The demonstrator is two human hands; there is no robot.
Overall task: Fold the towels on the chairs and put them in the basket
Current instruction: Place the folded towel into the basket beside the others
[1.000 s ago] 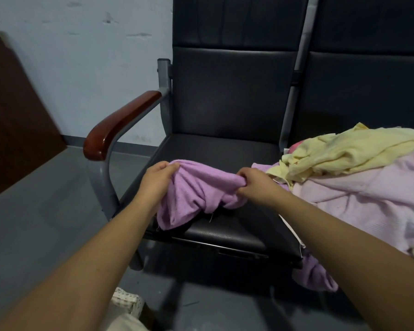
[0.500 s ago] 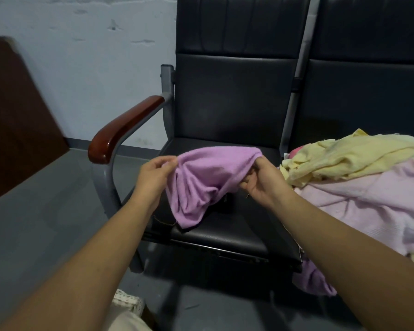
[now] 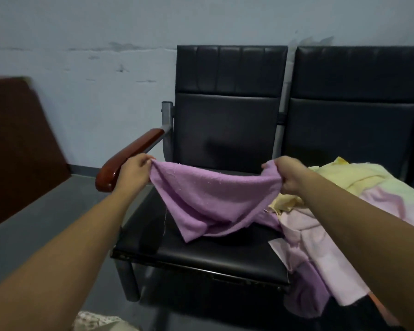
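Your left hand [image 3: 133, 172] pinches 1 upper corner of the soft purple terry towel [image 3: 215, 199], with the fingers curled round the cloth just in front of the glossy red-brown wooden armrest [image 3: 129, 158]. Your right hand [image 3: 288, 175] grips the opposite corner, which is bunched inside a closed fist. The towel hangs stretched between your 2 hands above the black padded chair seat [image 3: 201, 252]. Its top edge sags slightly in the middle. Its lower part drapes in loose folds, and the bottom tip touches the seat cushion.

To your right, a heap of unfolded towels covers the seat of the second black padded chair [image 3: 354, 115], which is joined side by side to the first. A crumpled pale yellow towel [image 3: 349, 175] lies on top of the heap, just beside your right wrist. A pale pink towel [image 3: 330, 242] spreads beneath it and spills over the front edge. A darker lilac cloth [image 3: 306, 292] hangs down below the seat edge.

A dark brown flat board [image 3: 17, 149] leans against the scuffed pale wall [image 3: 81, 68] on the left, standing on the grey floor [image 3: 34, 235].
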